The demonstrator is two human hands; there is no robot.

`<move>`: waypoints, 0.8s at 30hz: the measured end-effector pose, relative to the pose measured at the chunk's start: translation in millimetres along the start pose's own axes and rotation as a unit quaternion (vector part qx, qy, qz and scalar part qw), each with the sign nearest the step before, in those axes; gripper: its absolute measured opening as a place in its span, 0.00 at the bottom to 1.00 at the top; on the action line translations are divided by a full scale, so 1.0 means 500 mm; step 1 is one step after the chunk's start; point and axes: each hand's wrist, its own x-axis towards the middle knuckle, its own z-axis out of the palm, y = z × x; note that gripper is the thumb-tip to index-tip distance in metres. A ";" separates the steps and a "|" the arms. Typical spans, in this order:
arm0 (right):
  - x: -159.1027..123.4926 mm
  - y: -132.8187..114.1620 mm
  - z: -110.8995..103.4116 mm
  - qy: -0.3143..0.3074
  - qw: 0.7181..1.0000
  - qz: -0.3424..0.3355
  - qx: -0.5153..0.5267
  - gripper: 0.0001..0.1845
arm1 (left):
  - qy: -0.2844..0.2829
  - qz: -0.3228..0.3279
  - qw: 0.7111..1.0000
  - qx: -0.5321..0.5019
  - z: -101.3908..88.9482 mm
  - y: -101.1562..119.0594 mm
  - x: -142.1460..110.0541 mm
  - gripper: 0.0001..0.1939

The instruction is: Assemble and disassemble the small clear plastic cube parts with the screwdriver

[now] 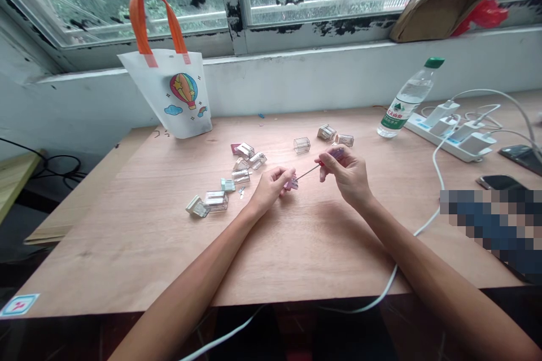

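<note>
My left hand [273,185] pinches a small purple pencil sharpener body [292,183] above the table. Between the fingers of my right hand [348,172] is a screwdriver [310,171], whose thin metal shaft slants down left to the purple piece. Its handle looks red and purple and is partly covered by my fingers. Left of my hands lie several clear plastic sharpener cases [216,200], a mint sharpener body [227,185], a cream one [196,206] and a small metal blade [241,192]. Beyond my hands sit a clear case [302,145] and another sharpener [326,132].
A white bag [148,87] with orange handles stands at the back left. To the right are a water bottle [396,115], a power strip [457,144] with plugs, and phones [502,182]. A white cable [438,172] runs under my right forearm across the wooden table [139,248].
</note>
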 end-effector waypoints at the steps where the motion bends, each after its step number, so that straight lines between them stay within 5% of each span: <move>1: 0.000 0.002 -0.002 0.019 1.000 -0.004 -0.010 0.19 | 0.000 0.002 1.000 -0.002 0.000 -0.001 0.001 0.22; 5: 0.002 0.002 -0.020 0.108 0.987 -0.066 -0.099 0.20 | 0.016 0.007 1.000 -0.020 0.001 -0.004 0.004 0.21; 9: 0.009 0.005 -0.047 0.059 0.937 -0.154 -0.308 0.16 | 0.049 -0.017 0.998 -0.038 0.001 0.000 0.003 0.19; 14: 0.034 0.040 -0.095 0.028 0.828 -0.081 -0.554 0.19 | 0.073 -0.019 0.996 -0.054 -0.001 0.003 0.001 0.20; 17: 0.046 0.057 -0.125 0.028 0.787 -0.038 -0.616 0.24 | 0.082 -0.014 0.994 -0.065 -0.001 0.000 0.003 0.22; 20: 0.047 0.060 -0.129 0.024 0.773 -0.045 -0.632 0.23 | 0.089 -0.016 0.993 -0.079 0.000 -0.004 0.005 0.23; 24: 0.034 0.063 -0.077 -0.030 0.773 -0.077 -0.629 0.23 | 0.080 -0.019 0.993 -0.089 0.001 -0.007 0.007 0.26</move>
